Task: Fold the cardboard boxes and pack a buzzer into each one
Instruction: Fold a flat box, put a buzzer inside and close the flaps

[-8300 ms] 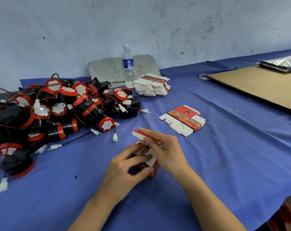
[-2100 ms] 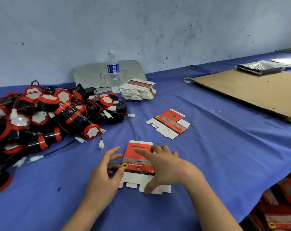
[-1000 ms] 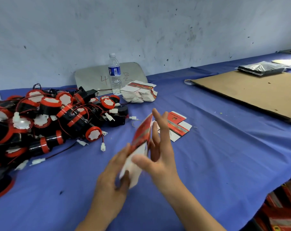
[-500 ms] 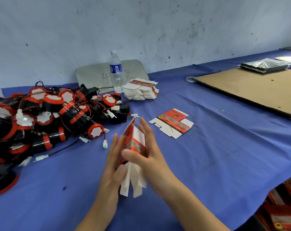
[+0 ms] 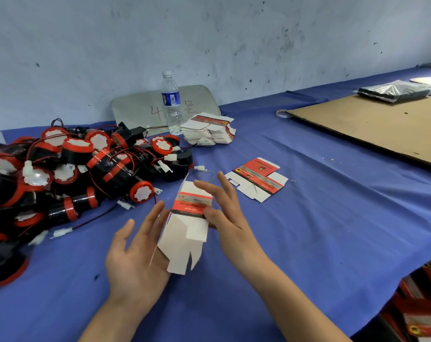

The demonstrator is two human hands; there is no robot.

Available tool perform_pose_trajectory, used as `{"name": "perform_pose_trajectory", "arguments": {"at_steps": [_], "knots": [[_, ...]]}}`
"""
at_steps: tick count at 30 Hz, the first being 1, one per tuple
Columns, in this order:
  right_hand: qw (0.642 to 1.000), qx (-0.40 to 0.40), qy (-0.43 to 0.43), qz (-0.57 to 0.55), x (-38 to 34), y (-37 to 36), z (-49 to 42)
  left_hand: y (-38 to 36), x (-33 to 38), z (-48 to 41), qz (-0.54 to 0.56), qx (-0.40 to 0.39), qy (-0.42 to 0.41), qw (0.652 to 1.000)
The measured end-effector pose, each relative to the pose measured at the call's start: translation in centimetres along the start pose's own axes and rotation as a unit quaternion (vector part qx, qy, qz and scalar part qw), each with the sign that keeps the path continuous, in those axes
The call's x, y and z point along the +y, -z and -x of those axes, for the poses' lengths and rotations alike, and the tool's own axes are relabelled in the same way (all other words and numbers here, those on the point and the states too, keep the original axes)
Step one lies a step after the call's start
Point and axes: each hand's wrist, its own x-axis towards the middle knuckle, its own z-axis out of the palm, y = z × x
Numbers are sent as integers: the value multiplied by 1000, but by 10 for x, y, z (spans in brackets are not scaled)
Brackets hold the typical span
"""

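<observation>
Box (image 5: 188, 218) went from flat on the counter (image 5: 308, 230) to popped open above it, your right hand (image 5: 230, 218) pinched it, left hand (image 5: 135, 253) open-fingered alongside; flaps (image 5: 182, 253) unfolded, buzzers (image 5: 73, 169) unpacked.

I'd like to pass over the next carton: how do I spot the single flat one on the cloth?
Find the brown cardboard sheet on the right. Left of its near edge, on the blue cloth, lies the flat carton, red and white. Unlike the stack by the water bottle, it is a single piece lying alone.
</observation>
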Motion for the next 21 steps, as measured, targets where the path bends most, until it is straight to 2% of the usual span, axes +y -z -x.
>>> {"name": "perform_pose_trajectory", "arguments": {"at_steps": [4,10,13,15,17,19,21], "knots": [[994,-49,81,46,-5,10,0,5,2,-1,7,-1,18,1000],[988,-9,126,92,-3,9,0,0,0,0,17,-43,41,998],[970,-84,114,198,-2,16,0,-1,2,3,6,-39,42,998],[948,-129,91,275,-2,21,0,0,5,3,4,-29,26,999],[935,-116,88,324,0,22,-1,1,5,2,-3,-35,-2,999],[938,-81,88,326,2,21,-3,-1,3,1,-19,-38,-50,998],[953,-63,74,288,4,18,-4,-6,-1,-5,-82,-17,-98,992]]}}
